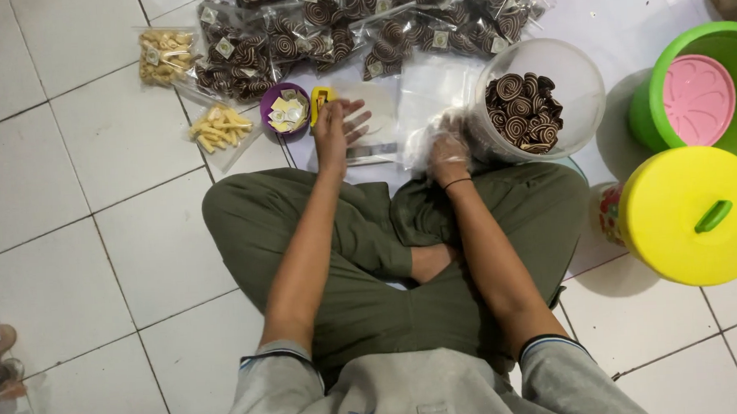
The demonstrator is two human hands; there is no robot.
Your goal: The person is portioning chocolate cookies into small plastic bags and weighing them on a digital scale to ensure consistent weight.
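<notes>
I sit cross-legged on a white tiled floor. My left hand [336,126] hovers with fingers spread over an empty clear bag [374,114] lying on a plastic sheet, close to a yellow tool [321,100]. My right hand [448,148], covered by a thin plastic glove, rests at the rim of a tilted clear jar [576,78] filled with brown spiral cookies [523,111]. Whether it grips a cookie is hidden by the crumpled plastic.
Several packed bags of spiral cookies [350,23] lie at the far side. Two bags of pale snacks [220,129] and a purple cup of small labels [286,109] sit left. A yellow-lidded container [695,215] and a green bucket with pink lid [707,88] stand right.
</notes>
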